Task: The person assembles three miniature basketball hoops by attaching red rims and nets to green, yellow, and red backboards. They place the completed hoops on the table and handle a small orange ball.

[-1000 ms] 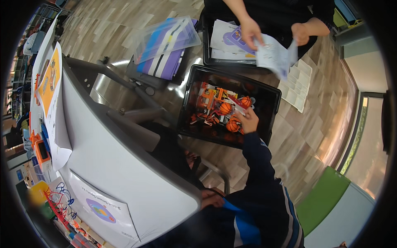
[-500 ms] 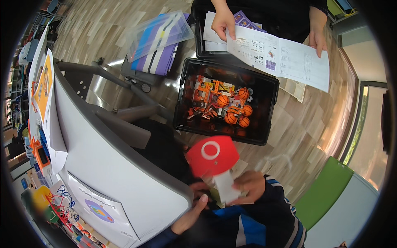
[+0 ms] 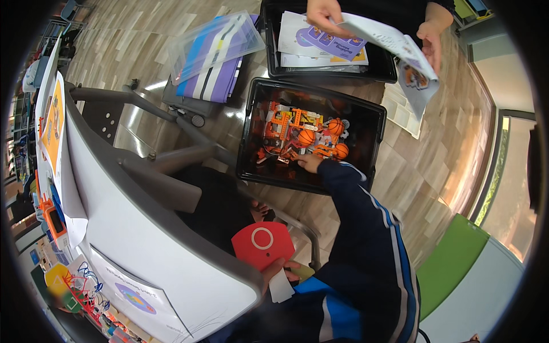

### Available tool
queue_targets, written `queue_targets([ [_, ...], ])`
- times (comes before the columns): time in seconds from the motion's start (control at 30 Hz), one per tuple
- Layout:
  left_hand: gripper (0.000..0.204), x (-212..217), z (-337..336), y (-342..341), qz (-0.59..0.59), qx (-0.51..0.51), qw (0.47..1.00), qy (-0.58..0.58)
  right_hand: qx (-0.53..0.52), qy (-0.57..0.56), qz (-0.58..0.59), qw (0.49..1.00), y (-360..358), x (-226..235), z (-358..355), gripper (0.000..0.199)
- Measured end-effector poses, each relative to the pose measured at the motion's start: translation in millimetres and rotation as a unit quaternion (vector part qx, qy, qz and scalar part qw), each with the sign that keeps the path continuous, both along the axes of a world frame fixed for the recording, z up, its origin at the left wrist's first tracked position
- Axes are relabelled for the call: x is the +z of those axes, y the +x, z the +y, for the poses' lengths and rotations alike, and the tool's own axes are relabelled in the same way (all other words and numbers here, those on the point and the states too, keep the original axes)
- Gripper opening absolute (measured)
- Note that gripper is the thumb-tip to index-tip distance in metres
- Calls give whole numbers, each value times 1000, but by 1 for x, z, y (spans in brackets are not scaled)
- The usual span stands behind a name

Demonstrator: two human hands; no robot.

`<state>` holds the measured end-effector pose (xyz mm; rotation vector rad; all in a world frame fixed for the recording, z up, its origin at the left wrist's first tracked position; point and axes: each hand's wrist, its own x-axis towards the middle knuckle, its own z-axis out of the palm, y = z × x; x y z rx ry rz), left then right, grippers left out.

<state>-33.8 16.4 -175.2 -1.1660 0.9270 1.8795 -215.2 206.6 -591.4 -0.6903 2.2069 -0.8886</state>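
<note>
The right hand point(image 3: 310, 164) reaches into the black bin point(image 3: 366, 171), fingers hidden, just below the orange balls point(image 3: 306, 137), while the left hand point(image 3: 275, 268) grips a red card point(image 3: 262, 244).

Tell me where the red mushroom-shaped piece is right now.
In the head view the red mushroom-shaped piece is low and centre, held in the left hand at the edge of the white table, nearer the person than the black bin.

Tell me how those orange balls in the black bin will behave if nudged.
The orange balls look round and smooth, so they would likely roll. Building pieces crowd them, probably stopping them soon. The right hand reaches in beside them; they seem small and probably light.
</note>
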Motion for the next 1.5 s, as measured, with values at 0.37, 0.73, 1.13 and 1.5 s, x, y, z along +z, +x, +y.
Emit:
queue_targets([
  [0.37,42,-16,-5,10,-26,11,999,-18,-149,55,403,901,-41,47,-15,44],
  [0.73,41,-26,-4,15,1,17,999,-43,-222,139,348,900,-82,56,16,70],
  [1.13,41,-28,-5,11,1,20,999,-39,-248,51,233,939,-89,19,36,26],
  [1.5,25,18,-10,23,-13,-86,995,41,-582,-144,-186,779,-49,154,93,51],
])
